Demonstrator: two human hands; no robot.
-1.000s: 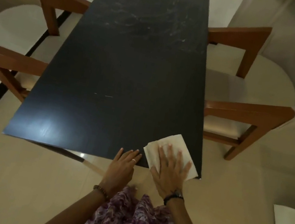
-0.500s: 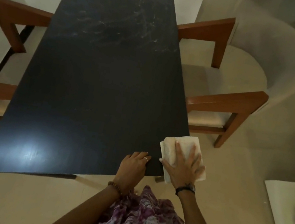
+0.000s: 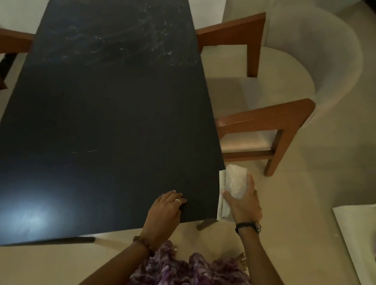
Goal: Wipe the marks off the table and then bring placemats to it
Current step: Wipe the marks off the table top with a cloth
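my right hand (image 3: 242, 206) is gripping a folded white cloth (image 3: 233, 185) just off the dark bench's (image 3: 102, 107) near right corner; my left hand (image 3: 164, 213) is resting loosely curled on its edge, gripping nothing.

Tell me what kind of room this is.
Most likely a home dining area: a long dark table flanked by upholstered wooden armchairs, on a pale tiled floor. The right hand holds a white cloth at the table's edge.

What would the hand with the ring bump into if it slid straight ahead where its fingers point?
Probably nothing: the left hand points up along the bare dark table, and only the whitish marks lie far ahead on its surface.
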